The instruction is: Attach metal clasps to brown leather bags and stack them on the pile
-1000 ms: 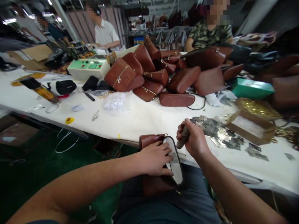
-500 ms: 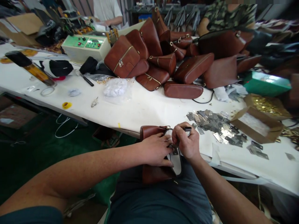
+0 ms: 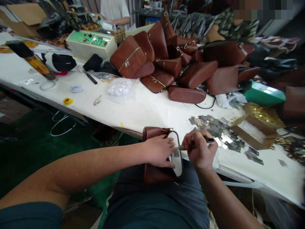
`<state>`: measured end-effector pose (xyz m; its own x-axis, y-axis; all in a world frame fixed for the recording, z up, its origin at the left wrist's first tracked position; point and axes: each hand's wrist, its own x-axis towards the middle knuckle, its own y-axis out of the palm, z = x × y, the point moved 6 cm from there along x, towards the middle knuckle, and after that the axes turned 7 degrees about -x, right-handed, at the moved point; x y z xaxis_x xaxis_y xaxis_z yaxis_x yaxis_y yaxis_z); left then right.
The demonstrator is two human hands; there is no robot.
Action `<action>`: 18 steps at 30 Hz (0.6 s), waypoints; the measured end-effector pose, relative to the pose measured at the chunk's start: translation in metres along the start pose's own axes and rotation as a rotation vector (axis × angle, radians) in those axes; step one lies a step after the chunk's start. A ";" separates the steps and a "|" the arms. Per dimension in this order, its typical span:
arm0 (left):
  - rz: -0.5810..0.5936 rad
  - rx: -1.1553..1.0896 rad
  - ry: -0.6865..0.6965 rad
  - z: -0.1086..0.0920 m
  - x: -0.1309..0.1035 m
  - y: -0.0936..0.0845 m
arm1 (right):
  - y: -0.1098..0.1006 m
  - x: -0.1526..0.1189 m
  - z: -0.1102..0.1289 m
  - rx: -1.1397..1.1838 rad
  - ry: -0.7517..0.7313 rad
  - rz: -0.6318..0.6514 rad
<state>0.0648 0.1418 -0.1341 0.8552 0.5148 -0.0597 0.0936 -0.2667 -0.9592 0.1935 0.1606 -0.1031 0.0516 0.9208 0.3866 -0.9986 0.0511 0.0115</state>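
Hands on brown bag at table edge.
Left hand (image 3: 159, 152) presses flat on the brown bag (image 3: 154, 171) resting on the lap; right hand (image 3: 199, 149) grips a slim tool (image 3: 193, 146), tip at the small metal plate (image 3: 176, 152) on the white flap (image 3: 177, 159). Loose metal plates (image 3: 219, 132) lie just beyond on the white table (image 3: 147, 114).

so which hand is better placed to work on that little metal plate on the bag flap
Right. The right hand grips a slim tool whose tip is at the metal plate, while the left hand lies flat, pinning the brown bag.
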 end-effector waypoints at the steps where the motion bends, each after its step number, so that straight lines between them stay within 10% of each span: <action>1: 0.002 -0.010 -0.005 0.001 0.000 0.000 | 0.002 0.000 0.004 0.031 -0.025 -0.012; 18: -0.047 -0.005 -0.004 -0.010 0.005 -0.008 | -0.010 -0.021 -0.016 -0.296 0.144 0.030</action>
<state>0.0732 0.1382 -0.1239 0.8477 0.5302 -0.0160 0.1360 -0.2465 -0.9596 0.2023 0.1468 -0.1260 0.0437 0.9678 0.2478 -0.9549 0.1133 -0.2743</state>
